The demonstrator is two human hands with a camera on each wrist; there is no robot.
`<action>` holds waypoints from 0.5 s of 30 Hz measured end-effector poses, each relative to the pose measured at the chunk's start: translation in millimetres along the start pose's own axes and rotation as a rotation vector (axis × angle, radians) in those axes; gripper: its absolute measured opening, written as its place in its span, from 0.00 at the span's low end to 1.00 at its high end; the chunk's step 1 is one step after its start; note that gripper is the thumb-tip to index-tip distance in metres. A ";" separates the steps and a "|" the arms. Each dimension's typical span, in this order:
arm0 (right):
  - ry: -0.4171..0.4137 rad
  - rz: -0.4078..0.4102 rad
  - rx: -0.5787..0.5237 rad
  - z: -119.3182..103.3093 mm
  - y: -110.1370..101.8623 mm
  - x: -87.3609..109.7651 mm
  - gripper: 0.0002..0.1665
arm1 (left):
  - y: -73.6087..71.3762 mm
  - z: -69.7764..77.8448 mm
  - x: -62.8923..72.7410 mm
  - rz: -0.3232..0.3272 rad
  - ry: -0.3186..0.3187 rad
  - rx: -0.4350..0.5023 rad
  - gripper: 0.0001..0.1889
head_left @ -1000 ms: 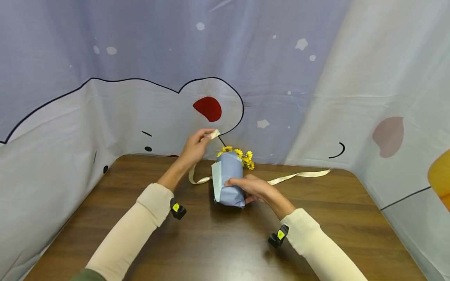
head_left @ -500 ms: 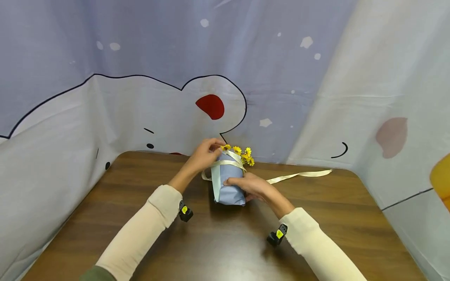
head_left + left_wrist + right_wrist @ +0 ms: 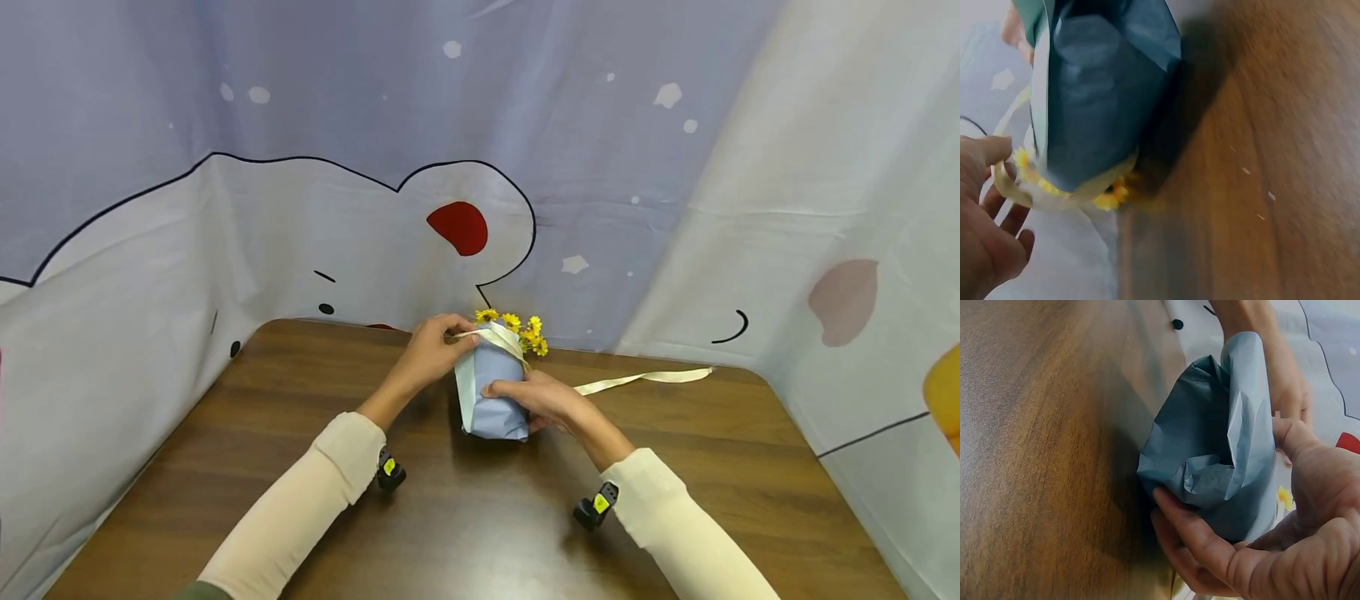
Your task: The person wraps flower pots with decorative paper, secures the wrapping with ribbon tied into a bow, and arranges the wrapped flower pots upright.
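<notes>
A bouquet of yellow flowers (image 3: 532, 333) is rolled in blue-grey wrapping paper (image 3: 498, 402) with a pale inner side. My right hand (image 3: 557, 403) grips it from the right, thumb on the front. In the right wrist view, fingers curl under the paper roll (image 3: 1254, 437), whose open lower end faces the camera. My left hand (image 3: 431, 354) pinches a cream ribbon (image 3: 504, 340) at the upper left of the bouquet. The ribbon slants over the paper just below the flowers. In the left wrist view, the ribbon (image 3: 1013, 192) loops between thumb and fingers of the left hand (image 3: 988, 234).
The ribbon's other tail (image 3: 671, 377) stretches right across the brown wooden table (image 3: 465, 525). A printed cloth curtain (image 3: 360, 233) hangs behind the table's far edge and along its sides.
My left hand has come down from above left to the bouquet's upper left. The ribbon now crosses the paper's front, and its loop at the left no longer shows. My right hand keeps its grip.
</notes>
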State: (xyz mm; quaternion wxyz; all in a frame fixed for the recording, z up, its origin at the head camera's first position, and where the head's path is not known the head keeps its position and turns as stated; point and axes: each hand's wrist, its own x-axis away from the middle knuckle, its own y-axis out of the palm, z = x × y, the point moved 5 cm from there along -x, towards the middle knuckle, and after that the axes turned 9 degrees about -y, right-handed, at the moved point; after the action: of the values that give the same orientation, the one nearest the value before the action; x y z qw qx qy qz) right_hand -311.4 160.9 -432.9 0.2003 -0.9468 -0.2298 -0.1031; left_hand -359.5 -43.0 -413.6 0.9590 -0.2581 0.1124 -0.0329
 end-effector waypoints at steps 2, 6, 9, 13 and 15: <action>0.003 0.000 -0.007 0.3 0.3 -0.2 0.40 | 2.0 9.9 1.4 0.016 0.030 -0.004 0.12; 0.002 0.007 -0.012 0.3 -0.3 0.9 0.38 | 11.7 23.4 2.8 -0.038 -0.007 -0.104 0.09; -0.002 0.008 -0.003 -0.2 -1.1 2.2 0.37 | 18.5 29.3 5.0 -0.104 -0.085 -0.164 0.09; -0.004 0.006 0.005 -1.0 0.1 2.3 0.37 | 15.1 30.7 12.0 -0.074 -0.156 -0.093 0.18; -0.004 0.011 0.006 -1.2 1.6 1.9 0.38 | 6.1 25.8 16.1 0.010 -0.196 -0.058 0.19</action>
State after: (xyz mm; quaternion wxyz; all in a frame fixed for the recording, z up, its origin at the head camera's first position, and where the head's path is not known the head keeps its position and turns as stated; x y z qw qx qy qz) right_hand -309.2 159.8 -431.8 0.2034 -0.9476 -0.2255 -0.0994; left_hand -337.8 -27.1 -398.2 0.9577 -0.2871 0.0202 0.0008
